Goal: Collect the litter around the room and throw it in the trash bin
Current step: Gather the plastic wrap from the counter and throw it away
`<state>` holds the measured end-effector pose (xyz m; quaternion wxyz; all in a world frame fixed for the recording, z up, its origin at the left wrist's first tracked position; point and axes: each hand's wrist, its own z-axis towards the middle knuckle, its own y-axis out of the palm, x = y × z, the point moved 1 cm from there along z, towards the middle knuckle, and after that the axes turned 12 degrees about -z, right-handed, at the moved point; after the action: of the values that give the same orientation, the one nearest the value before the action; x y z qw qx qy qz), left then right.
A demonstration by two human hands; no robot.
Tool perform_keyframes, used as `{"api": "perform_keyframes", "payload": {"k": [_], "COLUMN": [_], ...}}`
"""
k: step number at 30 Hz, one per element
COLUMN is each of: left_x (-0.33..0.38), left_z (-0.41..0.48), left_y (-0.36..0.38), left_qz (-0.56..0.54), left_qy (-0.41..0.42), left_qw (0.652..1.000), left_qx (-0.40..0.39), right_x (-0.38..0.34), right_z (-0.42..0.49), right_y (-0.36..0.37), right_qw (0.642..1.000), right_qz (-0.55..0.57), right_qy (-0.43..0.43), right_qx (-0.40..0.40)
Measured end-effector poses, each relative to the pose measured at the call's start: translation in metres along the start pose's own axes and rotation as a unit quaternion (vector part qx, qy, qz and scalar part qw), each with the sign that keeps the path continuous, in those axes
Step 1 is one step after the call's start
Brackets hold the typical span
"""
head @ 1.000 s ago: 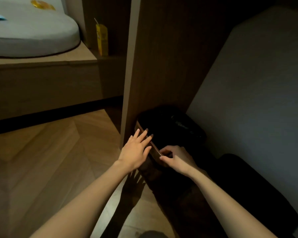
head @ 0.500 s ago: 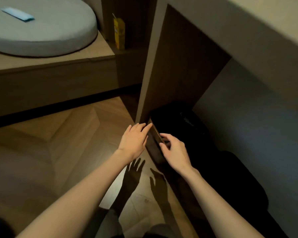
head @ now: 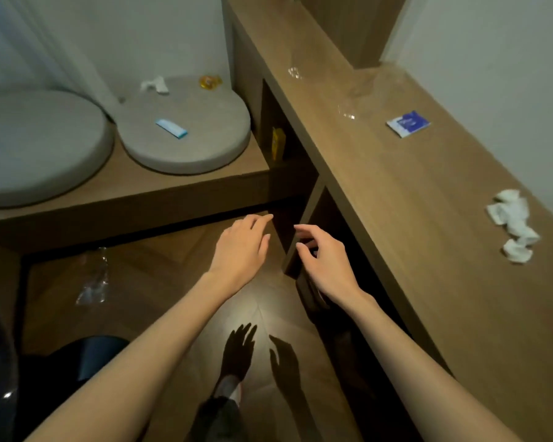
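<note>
My left hand [head: 241,247] and my right hand [head: 324,260] hover empty with fingers apart, in front of the desk's upright panel. The dark trash bin [head: 310,293] shows only as an edge under the desk, below my right hand. Litter lies about: crumpled white tissues [head: 513,224] and a blue-and-white packet [head: 407,123] on the desk, a blue wrapper [head: 171,128], a white tissue [head: 155,85] and a yellow wrapper [head: 208,81] on the round cushion, a yellow carton [head: 277,148] in the shelf gap, clear plastic [head: 93,282] on the floor.
A long wooden desk [head: 396,193] runs along the right wall. A low wooden bench [head: 125,199] carries two round grey cushions [head: 186,132]. Clear plastic cups [head: 348,108] stand on the desk. A dark object [head: 0,362] sits at the lower left on the wooden floor.
The view has risen from under the desk to above its top. Both hands have drawn back from the trash bin's rim and now hang apart from it.
</note>
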<state>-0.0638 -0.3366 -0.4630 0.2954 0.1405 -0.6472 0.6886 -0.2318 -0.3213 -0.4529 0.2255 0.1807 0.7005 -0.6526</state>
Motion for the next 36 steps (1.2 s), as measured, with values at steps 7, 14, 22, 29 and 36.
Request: {"api": "perform_keyframes", "payload": {"k": [7, 14, 22, 29, 36], "left_x": [0.035, 0.020, -0.011, -0.033, -0.045], "left_z": [0.045, 0.093, 0.170, 0.288, 0.432], "left_y": [-0.146, -0.237, -0.276, -0.265, -0.212], "left_qz": [0.033, 0.049, 0.038, -0.011, -0.028], "left_qy": [0.057, 0.096, 0.101, 0.122, 0.122], "left_qw": [0.997, 0.993, 0.991, 0.990, 0.992], "left_qx": [0.036, 0.053, 0.074, 0.068, -0.020], "right_x": [-0.093, -0.163, -0.198, -0.167, -0.110], "right_z": [0.038, 0.089, 0.177, 0.297, 0.434], "right_y": [-0.094, -0.146, -0.163, -0.157, -0.147], "right_qw": [0.998, 0.994, 0.990, 0.992, 0.988], "right_qz": [-0.023, -0.042, -0.082, -0.104, -0.083], "right_qy": [-0.043, -0.068, -0.066, 0.017, 0.133], "right_qx": [0.033, 0.069, 0.090, 0.072, -0.003]}}
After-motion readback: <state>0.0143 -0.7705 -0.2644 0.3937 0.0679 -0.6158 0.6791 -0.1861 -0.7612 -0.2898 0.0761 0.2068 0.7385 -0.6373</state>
